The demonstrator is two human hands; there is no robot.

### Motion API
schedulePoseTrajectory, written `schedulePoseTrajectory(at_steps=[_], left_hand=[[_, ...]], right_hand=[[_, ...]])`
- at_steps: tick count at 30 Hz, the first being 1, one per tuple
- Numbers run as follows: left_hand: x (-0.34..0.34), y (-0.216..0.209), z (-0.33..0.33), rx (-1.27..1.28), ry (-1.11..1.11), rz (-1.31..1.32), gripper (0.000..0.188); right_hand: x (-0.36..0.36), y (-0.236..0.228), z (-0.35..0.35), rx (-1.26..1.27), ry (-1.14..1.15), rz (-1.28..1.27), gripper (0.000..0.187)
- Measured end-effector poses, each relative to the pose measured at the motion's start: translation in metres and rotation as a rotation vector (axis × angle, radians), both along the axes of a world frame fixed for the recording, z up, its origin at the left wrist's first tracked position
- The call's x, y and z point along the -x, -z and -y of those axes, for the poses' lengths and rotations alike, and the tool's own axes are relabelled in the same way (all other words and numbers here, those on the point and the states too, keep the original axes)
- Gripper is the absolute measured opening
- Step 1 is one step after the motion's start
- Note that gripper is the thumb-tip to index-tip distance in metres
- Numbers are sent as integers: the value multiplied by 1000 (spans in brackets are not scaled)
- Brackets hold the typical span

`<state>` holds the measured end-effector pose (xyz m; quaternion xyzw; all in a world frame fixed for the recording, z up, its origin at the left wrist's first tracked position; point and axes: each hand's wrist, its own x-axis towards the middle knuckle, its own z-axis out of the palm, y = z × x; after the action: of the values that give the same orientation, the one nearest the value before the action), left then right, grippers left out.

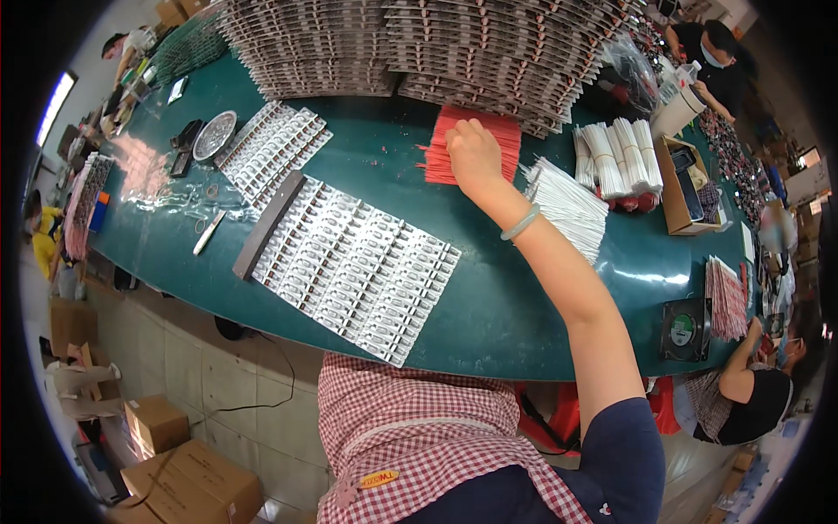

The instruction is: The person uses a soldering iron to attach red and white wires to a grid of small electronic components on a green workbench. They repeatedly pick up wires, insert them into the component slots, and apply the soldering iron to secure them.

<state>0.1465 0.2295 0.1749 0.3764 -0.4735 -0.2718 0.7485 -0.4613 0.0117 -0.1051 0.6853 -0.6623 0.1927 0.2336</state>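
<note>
Many thin red strands (511, 144) look light, bendy, best pinched mid-length; my right grip (476, 155) curls over them, whether closed on any I cannot tell.

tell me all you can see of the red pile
The red pile is made of many thin, wire-like strands running roughly left to right, some ends poking out at the left. It lies on the green table, before the tall stacks of panels and left of the white strands. The right hand covers its middle; any grip is hidden.
</note>
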Motion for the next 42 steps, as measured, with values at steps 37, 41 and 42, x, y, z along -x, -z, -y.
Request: schedulePoseTrajectory(at_steps=[37, 41, 42], left_hand=[[256, 182, 30, -661, 623, -101, 57], [262, 187, 24, -750, 645, -43, 43], [264, 187, 23, -786, 648, -2, 38]], right_hand=[[-52, -73, -162, -661, -236, -416, 7], [-38, -71, -179, -424, -240, -42, 17], [-40, -61, -184, -313, -254, 117, 20]])
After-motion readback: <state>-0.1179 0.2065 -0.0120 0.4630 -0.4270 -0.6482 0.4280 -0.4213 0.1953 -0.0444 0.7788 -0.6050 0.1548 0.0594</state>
